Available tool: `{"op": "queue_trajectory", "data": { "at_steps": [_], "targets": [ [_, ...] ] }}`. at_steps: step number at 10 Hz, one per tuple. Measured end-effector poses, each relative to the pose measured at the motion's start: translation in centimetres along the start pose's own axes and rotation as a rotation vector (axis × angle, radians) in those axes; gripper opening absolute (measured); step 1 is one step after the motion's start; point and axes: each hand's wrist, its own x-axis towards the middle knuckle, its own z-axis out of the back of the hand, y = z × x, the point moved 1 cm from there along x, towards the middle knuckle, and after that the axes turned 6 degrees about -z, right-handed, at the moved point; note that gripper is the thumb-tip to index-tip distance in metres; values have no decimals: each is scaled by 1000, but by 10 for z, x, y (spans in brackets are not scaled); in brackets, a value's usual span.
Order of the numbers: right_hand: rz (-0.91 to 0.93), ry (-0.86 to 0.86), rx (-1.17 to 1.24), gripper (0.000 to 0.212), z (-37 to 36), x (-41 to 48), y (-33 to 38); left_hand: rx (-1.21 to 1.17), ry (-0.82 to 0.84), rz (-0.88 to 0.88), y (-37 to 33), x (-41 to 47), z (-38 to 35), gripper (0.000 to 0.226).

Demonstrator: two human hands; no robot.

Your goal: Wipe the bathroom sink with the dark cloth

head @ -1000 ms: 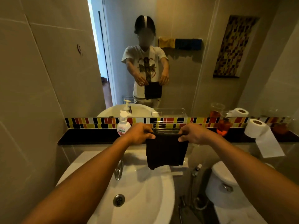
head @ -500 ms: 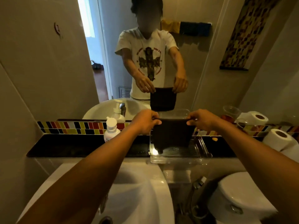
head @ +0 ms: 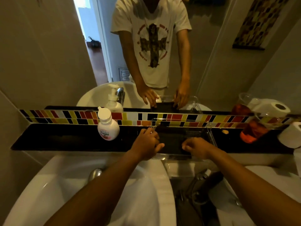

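Dark cloth [head: 172, 139] lying flat inside a clear plastic tray [head: 211, 136] on the black ledge [head: 65, 137] behind the sink [head: 57, 190]. Left hand [head: 146, 142] rests at the cloth's left edge, fingers curled and thumb extended along the tray's front rim; right hand [head: 197, 147] sits at the cloth's right front corner, fingers bent inward. Whether either hand pinches the fabric cannot be told. Tray's front wall overhangs the ledge edge slightly. Soap bottle [head: 107, 126] stands on the ledge just left of the left hand, apart from the tray; between bottle and wall the ledge is bare. Orange-tinted container [head: 251, 131] and toilet roll [head: 291, 136] stand well right of the tray. Coloured tile strip [head: 219, 119] borders the ledge's rear edge below the mirror [head: 203, 62]. Faucet [head: 95, 173] rises at the basin's rear rim, under the left forearm; both forearms cross above the white basin.
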Motion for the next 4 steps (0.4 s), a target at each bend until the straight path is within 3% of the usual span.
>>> {"op": "queue_trajectory", "data": {
  "at_steps": [2, 4],
  "targets": [
    [-59, 29, -6, 44, -5, -1, 13, -21, 224, 47, -9, 4, -5, 51],
    [61, -135, 74, 31, 2, -14, 33, -76, 27, 105, -17, 1, 12, 33]
  ]
}}
